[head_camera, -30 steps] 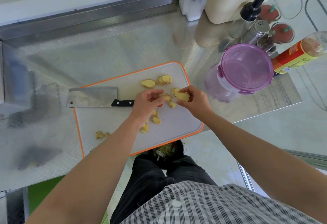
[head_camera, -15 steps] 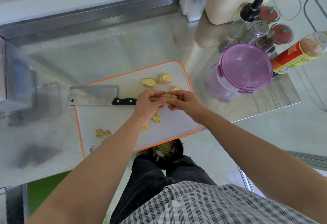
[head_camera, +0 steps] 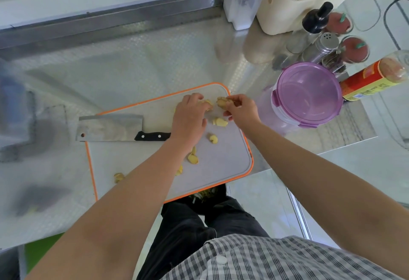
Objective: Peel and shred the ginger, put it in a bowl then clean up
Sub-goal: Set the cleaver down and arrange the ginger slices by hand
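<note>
While right hand [head_camera: 242, 111] pinches ginger knob [head_camera: 221, 102] at far edge of cutting board [head_camera: 221, 166], left hand [head_camera: 190, 118] curls fingers [head_camera: 195, 97] round second piece [head_camera: 208, 103]. Cleaver [head_camera: 110, 127] lies on board's left side.

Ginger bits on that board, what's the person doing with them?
A person is sorting cut ginger by hand on an orange-rimmed cutting board. The right hand pinches one ginger chunk at the board's far end, and the left hand curls its fingers round a second chunk beside it. More loose pieces lie scattered nearer. The cleaver lies on the board's left side, untouched.
</note>
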Action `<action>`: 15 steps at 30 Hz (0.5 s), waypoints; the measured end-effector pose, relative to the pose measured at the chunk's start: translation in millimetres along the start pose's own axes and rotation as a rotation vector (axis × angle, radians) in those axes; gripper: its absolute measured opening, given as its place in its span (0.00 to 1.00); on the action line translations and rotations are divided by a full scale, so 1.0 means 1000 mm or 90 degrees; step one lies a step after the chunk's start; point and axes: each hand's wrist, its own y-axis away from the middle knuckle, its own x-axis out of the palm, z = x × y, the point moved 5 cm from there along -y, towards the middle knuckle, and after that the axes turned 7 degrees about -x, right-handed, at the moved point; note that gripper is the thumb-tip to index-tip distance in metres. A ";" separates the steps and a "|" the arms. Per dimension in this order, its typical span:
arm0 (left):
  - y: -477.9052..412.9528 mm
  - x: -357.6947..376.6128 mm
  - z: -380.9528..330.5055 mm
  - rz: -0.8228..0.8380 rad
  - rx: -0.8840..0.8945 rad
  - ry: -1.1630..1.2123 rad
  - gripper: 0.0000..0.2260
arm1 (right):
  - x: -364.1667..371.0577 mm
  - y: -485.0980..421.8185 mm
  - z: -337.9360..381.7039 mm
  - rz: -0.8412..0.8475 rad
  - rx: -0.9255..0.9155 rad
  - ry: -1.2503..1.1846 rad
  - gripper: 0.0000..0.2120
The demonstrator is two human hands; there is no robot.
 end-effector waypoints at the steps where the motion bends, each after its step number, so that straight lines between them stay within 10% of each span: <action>1: -0.001 0.001 -0.002 0.006 0.016 -0.008 0.15 | 0.001 -0.002 -0.001 -0.021 0.003 -0.007 0.05; 15: 0.041 -0.011 0.035 -0.036 0.009 0.060 0.06 | 0.009 0.029 0.010 0.051 -0.296 0.355 0.05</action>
